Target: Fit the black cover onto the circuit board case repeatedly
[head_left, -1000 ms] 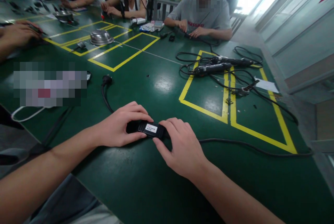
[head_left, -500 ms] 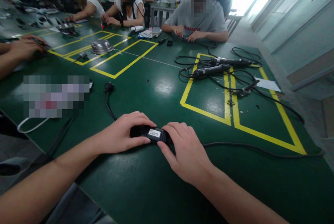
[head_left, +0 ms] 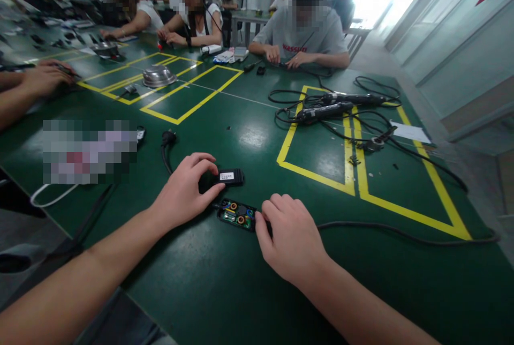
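A black cover [head_left: 230,177] with a white label is held at its left end between the thumb and fingers of my left hand [head_left: 191,183]. Just below it lies the black lower casing [head_left: 236,215], its circuit board with copper coils and coloured wires exposed. My right hand [head_left: 287,232] is closed around the casing's right end, where a black cable [head_left: 361,223] runs off to the right. Beyond my left hand, a black plug [head_left: 169,137] on a short cord rests on the green table.
Two black electric screwdrivers [head_left: 325,111] with looped cables lie at the right, near screws [head_left: 355,160] and yellow tape [head_left: 317,175]. A metal bowl [head_left: 157,76] stands farther back. Across the table a person [head_left: 301,34] works; another person's hands [head_left: 50,77] are at the left.
The labelled cover has come off the casing and moved up and away with my left hand, exposing the circuit board. My right hand stays at the casing's right end.
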`<state>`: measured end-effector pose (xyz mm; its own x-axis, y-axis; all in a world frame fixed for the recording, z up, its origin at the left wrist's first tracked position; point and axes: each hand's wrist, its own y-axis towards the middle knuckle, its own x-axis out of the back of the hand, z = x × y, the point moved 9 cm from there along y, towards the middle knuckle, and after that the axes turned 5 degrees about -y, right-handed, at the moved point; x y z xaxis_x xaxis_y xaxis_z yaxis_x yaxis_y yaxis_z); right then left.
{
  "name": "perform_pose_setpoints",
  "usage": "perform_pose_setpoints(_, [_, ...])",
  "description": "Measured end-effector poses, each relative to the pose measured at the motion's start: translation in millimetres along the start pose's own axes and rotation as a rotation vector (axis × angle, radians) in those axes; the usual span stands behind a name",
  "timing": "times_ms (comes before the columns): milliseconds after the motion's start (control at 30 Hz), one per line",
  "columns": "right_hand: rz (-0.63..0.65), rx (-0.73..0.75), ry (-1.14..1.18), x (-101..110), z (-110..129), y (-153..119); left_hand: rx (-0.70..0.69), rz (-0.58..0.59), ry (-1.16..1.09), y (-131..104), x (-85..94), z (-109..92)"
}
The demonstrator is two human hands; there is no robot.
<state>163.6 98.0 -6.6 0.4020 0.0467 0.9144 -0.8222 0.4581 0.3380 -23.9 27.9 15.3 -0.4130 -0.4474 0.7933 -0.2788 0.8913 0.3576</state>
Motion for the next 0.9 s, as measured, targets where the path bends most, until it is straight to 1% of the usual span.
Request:
perform_pose_setpoints(33, [-0.003,0.001,-0.017,0.1,0.3,-0.1,-0.045,-0.022,0.03,-0.9,2.7,-5.2])
perform_pose_setpoints(67, [-0.005,0.001,-0.03,0.1,0.5,-0.2,-0.094,-0.013,0.056,-1.9,2.5,-10.8])
perform_pose_setpoints(100, [-0.007,-0.001,-0.036,0.1,0.6,-0.3,-0.139,0.024,0.079,-3.1,-0.5,-16.3])
perform_pose_setpoints(167, [-0.01,-0.008,-0.031,0.3,0.5,-0.6,-0.21,0.139,0.128,-5.8,-11.6,-25.4])
perform_pose_setpoints(200, [-0.012,-0.012,-0.024,0.5,0.3,-0.9,-0.23,0.188,0.161,-7.1,-17.0,-28.6])
perform_pose_setpoints(267, [-0.021,-0.019,-0.015,1.5,-0.1,-1.7,-0.232,0.235,0.241,-8.3,-23.7,-31.6])
perform_pose_setpoints(367, [-0.07,-0.011,-0.017,6.3,0.4,-3.1,-0.173,0.24,0.331,-8.7,-26.5,-30.5])
perform_pose_setpoints(467, [-0.133,0.017,-0.008,13.3,2.4,-4.2,-0.1,0.216,0.349,-9.6,-23.8,-25.9])
perform_pose_setpoints(533, [-0.159,0.019,0.016,17.0,1.9,-4.3,-0.095,0.187,0.335,-10.2,-20.4,-25.6])
perform_pose_setpoints(600, [-0.169,0.008,0.051,19.2,0.3,-4.0,-0.118,0.16,0.315,-10.6,-17.3,-27.2])
perform_pose_setpoints(700, [-0.149,-0.001,0.094,18.7,-1.2,-3.1,-0.152,0.151,0.293,-10.9,-15.7,-29.0])
perform_pose_setpoints(833, [-0.085,-0.02,0.122,13.3,-2.8,-1.8,-0.175,0.173,0.263,-10.9,-16.8,-29.4])
perform_pose_setpoints(900, [-0.057,-0.036,0.125,11.0,-4.0,-1.5,-0.184,0.161,0.26,-10.5,-15.3,-30.0])
